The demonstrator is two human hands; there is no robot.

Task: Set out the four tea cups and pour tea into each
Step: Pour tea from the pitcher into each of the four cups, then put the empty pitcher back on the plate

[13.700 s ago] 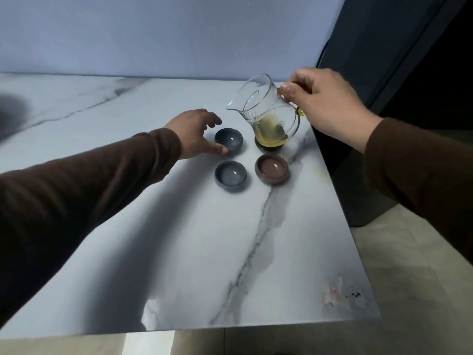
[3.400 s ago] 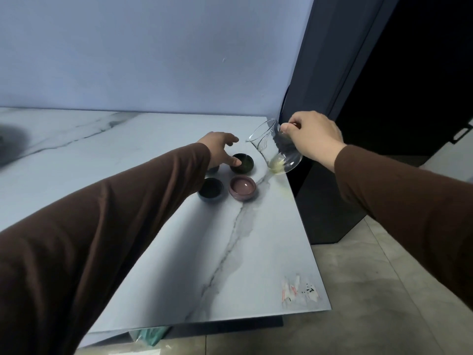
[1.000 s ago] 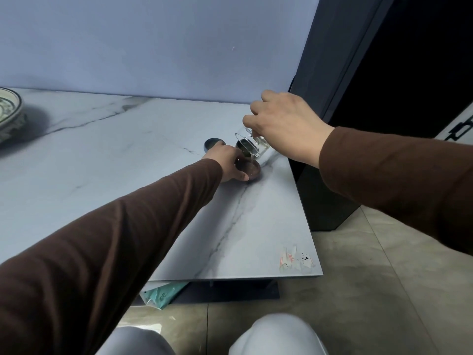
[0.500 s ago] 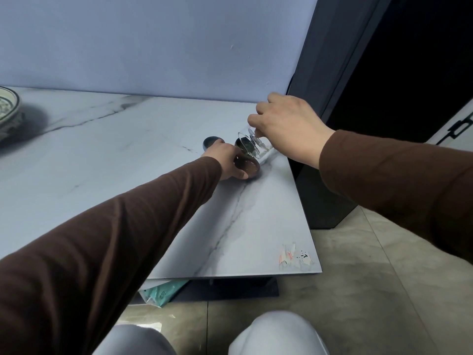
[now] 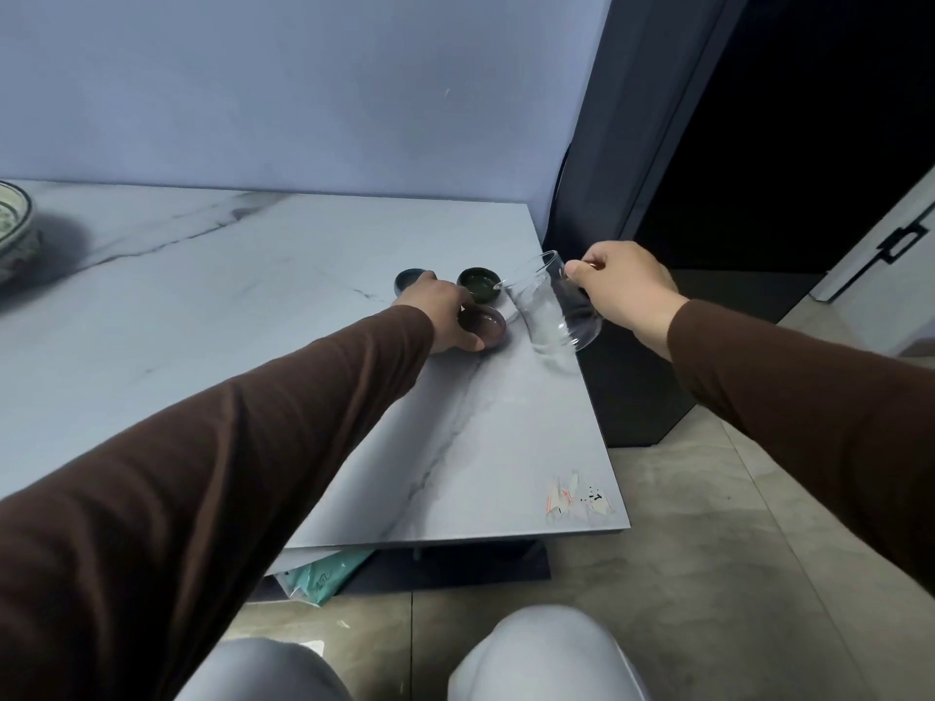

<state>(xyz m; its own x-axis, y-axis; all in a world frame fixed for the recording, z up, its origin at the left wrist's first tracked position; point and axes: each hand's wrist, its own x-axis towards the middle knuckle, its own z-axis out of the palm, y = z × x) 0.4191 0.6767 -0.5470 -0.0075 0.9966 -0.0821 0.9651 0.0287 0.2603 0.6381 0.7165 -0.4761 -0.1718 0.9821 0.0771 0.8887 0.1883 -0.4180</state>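
Note:
Small tea cups cluster near the far right corner of the marble table (image 5: 253,316). A brown cup (image 5: 486,326) sits nearest, and my left hand (image 5: 441,311) rests against its left side, thumb touching it. Behind are a dark cup (image 5: 480,284) holding greenish tea and a dark cup (image 5: 407,279) partly hidden by my fingers. A fourth cup is hidden under my left hand. My right hand (image 5: 625,290) grips the handle of a clear glass pitcher (image 5: 549,308), which looks empty and hangs tilted just right of the cups.
A patterned bowl (image 5: 15,230) stands at the table's far left edge. The table's right edge lies just beyond the pitcher, with a dark cabinet (image 5: 637,397) beside it. My knees are below, and a teal packet (image 5: 324,574) lies under the table.
My right hand has swung the pitcher back to the right, away from over the brown cup, and turned it more upright. My left hand stays at the brown cup.

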